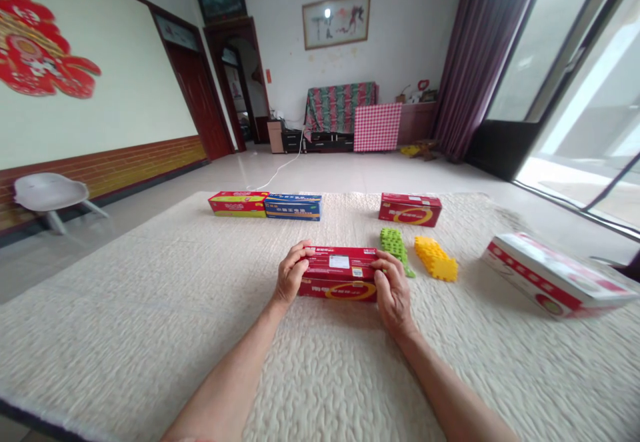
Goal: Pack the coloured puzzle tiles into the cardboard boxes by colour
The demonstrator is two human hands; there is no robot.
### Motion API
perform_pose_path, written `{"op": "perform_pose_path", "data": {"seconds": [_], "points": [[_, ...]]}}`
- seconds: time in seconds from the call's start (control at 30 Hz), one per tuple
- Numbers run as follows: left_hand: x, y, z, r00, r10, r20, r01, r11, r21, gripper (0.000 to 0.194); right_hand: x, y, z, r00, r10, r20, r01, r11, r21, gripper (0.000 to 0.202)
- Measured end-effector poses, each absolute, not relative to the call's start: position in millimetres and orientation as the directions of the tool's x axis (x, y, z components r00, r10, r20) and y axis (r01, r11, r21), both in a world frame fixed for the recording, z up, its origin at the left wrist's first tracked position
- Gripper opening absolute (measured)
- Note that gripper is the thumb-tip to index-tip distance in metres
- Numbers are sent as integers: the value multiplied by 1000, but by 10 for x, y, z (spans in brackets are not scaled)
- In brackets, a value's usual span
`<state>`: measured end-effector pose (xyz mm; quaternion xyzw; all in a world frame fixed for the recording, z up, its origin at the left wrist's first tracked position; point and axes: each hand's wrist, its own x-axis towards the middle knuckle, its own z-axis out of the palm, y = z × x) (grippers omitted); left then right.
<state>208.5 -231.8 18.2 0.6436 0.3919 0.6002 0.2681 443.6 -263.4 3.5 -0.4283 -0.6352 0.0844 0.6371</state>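
A red cardboard box [340, 272] with a yellow ring printed on its front is in the middle of the head view, over the cream quilted mat [310, 362]. My left hand [293, 274] is closed on its left end, thumb at the near edge and fingers over the top. On the opposite end, my right hand [394, 289] grips the box the same way. Whether its underside touches the mat I cannot tell. Just beyond my right hand lie green interlocking plastic pieces [394, 245] and yellow ones [436, 259].
Farther back stand a red-and-yellow box [239, 205] and a blue box [293, 207], end to end. A second red box [410, 210] stands at the back right. Nearer on the right is a white-and-red box [557, 275]. A white chair [53, 195] is at the left.
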Motion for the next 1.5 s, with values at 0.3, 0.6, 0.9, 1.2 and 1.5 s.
{"op": "perform_pose_path", "data": {"seconds": [0.3, 0.6, 0.9, 1.2, 1.5], "points": [[2097, -2310, 172, -32, 813, 581, 193, -566, 802, 25, 4347, -2692, 68, -42, 545, 837, 538, 719, -440, 18], [2085, -2287, 137, -10, 806, 592, 218, -576, 788, 25, 4355, -2688, 93, -24, 538, 843, 524, 724, -448, 19], [2113, -2293, 154, -30, 785, 619, 221, -598, 770, 24, 4369, -2675, 86, -33, 540, 841, 529, 724, -444, 20], [2092, -2263, 74, -21, 772, 636, 246, -612, 751, 24, 4373, -2705, 104, -44, 559, 828, 527, 717, -456, 20], [2078, -2228, 13, -49, 771, 634, 278, -599, 751, 29, 4321, -2765, 84, 68, 586, 807, 555, 650, -519, 28]]}}
